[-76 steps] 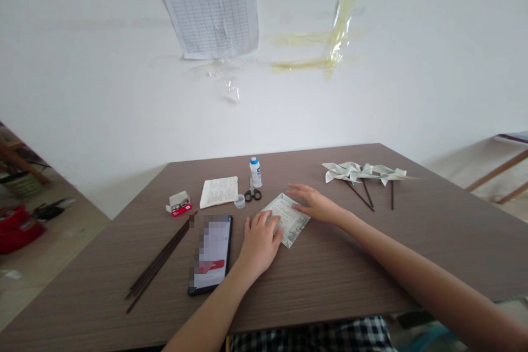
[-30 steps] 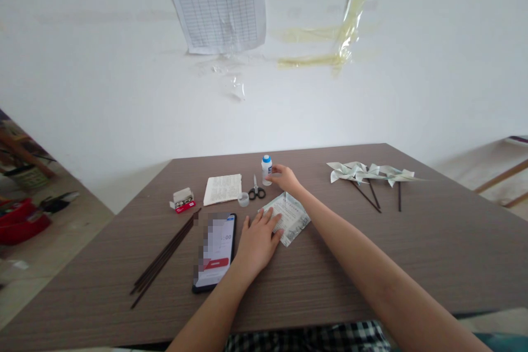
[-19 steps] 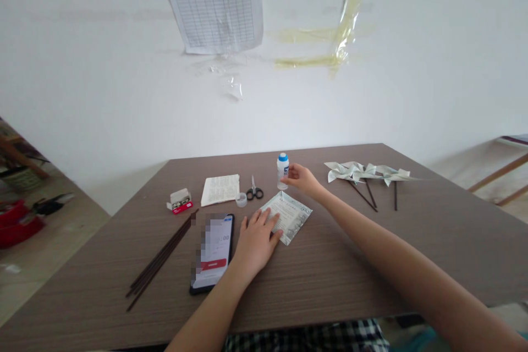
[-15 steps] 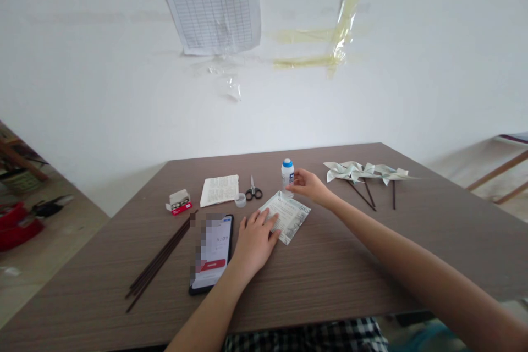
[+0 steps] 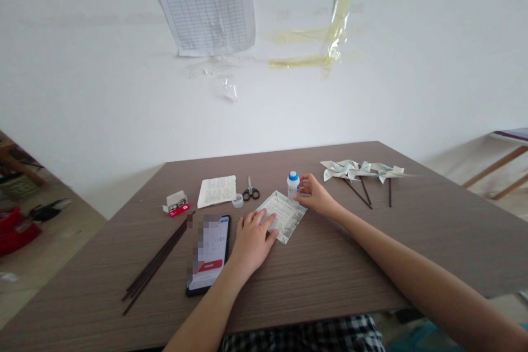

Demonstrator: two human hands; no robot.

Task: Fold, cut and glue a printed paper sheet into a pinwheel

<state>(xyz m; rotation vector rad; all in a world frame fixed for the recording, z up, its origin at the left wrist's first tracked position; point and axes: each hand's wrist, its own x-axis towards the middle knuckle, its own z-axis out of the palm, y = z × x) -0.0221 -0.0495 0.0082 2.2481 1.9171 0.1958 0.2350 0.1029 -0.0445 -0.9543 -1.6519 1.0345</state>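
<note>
A square of printed paper (image 5: 284, 217) with thin crease lines lies on the table in front of me. My left hand (image 5: 252, 236) rests flat on its left part, fingers spread. At its upper right edge, my right hand (image 5: 315, 195) grips a small white bottle (image 5: 293, 187) with a blue top between thumb and fingers. The bottle is upright, its lower end at the paper; I cannot tell whether it touches. Scissors (image 5: 251, 192) and a roll of clear tape (image 5: 237, 201) lie beyond my left hand.
Left of my left hand lie a phone (image 5: 210, 264), several dark thin sticks (image 5: 159, 264) and a small open red-and-white box (image 5: 177, 204). A stack of printed paper (image 5: 216, 191) is at the back. Paper pinwheels (image 5: 363, 170) on sticks lie at the back right, before the wall.
My right hand has moved the bottle rightward and a little nearer along the paper's upper right edge. My left hand stays on the paper. The view has shifted slightly.
</note>
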